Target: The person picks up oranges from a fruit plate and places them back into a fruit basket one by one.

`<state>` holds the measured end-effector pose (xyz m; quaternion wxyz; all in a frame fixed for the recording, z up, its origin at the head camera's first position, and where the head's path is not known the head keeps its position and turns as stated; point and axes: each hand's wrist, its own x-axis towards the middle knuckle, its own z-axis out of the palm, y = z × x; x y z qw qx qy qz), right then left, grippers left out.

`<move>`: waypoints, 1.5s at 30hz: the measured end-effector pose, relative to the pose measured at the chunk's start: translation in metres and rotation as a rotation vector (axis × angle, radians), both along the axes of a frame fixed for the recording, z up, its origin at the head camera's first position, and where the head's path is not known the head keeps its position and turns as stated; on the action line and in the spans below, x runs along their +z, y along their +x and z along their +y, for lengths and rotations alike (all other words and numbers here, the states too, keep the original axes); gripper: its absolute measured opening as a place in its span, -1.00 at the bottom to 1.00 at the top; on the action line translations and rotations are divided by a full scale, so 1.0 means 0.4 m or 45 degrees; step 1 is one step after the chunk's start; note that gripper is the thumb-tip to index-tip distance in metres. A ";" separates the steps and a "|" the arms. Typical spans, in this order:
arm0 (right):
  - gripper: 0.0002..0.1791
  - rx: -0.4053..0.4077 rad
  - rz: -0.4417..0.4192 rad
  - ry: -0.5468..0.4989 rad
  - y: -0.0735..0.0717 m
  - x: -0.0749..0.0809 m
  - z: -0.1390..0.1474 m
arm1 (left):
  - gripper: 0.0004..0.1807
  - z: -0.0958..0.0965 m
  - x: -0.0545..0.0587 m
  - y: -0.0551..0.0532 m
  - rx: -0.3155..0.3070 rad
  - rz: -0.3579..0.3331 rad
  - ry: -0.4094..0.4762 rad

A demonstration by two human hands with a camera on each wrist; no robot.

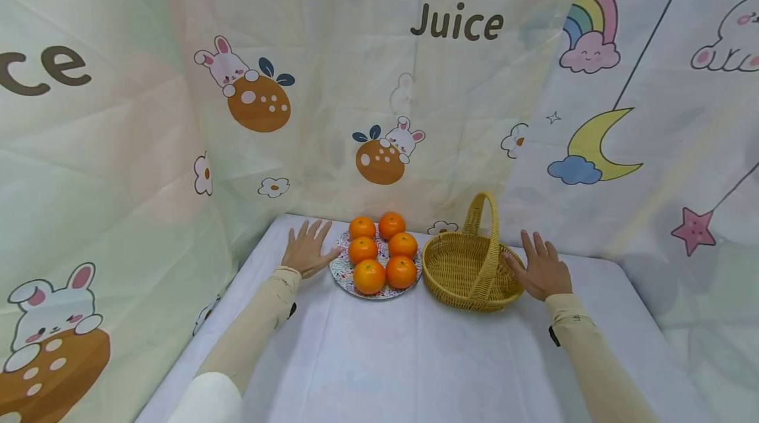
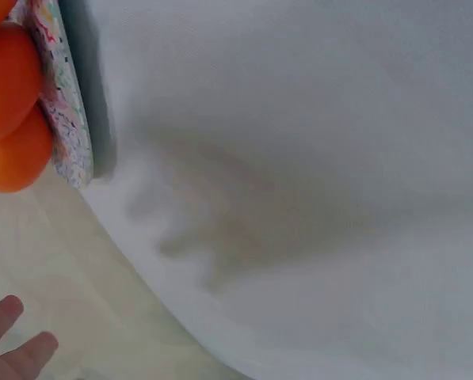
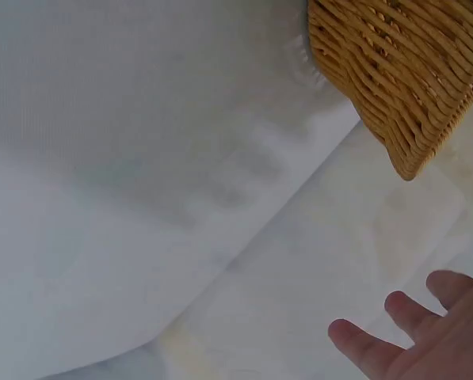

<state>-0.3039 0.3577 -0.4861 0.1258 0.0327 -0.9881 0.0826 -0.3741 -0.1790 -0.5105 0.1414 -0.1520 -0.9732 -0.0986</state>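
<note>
Several oranges [image 1: 369, 276] lie on a round speckled plate [image 1: 344, 276] in the middle of the head view. Just right of the plate stands a yellow wicker basket [image 1: 456, 265] with a tall arched handle; only its woven inside shows. My left hand [image 1: 306, 250], fingers spread, is held beside the plate's left edge, its thumb pointing toward the oranges. On the other side, my right hand [image 1: 542, 270] is spread at the basket's right rim, and its thumb overlaps that rim in the head view. Neither hand holds anything. The right wrist view shows the basket's woven side [image 3: 394, 71] beyond the fingers.
A white cloth covers the table [image 1: 379, 357]. Printed curtains [image 1: 332, 80] with rabbits, a moon and a rainbow hang close behind the table and along both sides. Beneath the left hand, a hand-shaped shadow falls on the cloth in the left wrist view.
</note>
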 end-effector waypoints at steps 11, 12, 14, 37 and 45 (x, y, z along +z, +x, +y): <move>-0.16 -0.065 -0.058 -0.223 0.017 -0.032 -0.002 | -0.08 0.072 0.004 0.036 -0.080 -0.013 0.542; -0.18 -0.065 -0.071 -0.229 0.018 -0.039 -0.002 | -0.08 0.080 0.002 0.043 -0.103 -0.022 0.557; -0.22 -0.059 -0.101 -0.235 0.020 -0.054 -0.002 | -0.09 0.093 -0.006 0.052 -0.156 -0.025 0.564; -0.42 0.012 -0.153 -0.316 0.011 -0.102 -0.011 | -0.11 0.178 -0.150 0.098 -0.357 -0.005 0.840; -0.43 0.010 -0.160 -0.345 0.011 -0.094 -0.016 | -0.09 0.195 -0.154 0.099 -0.326 -0.134 0.862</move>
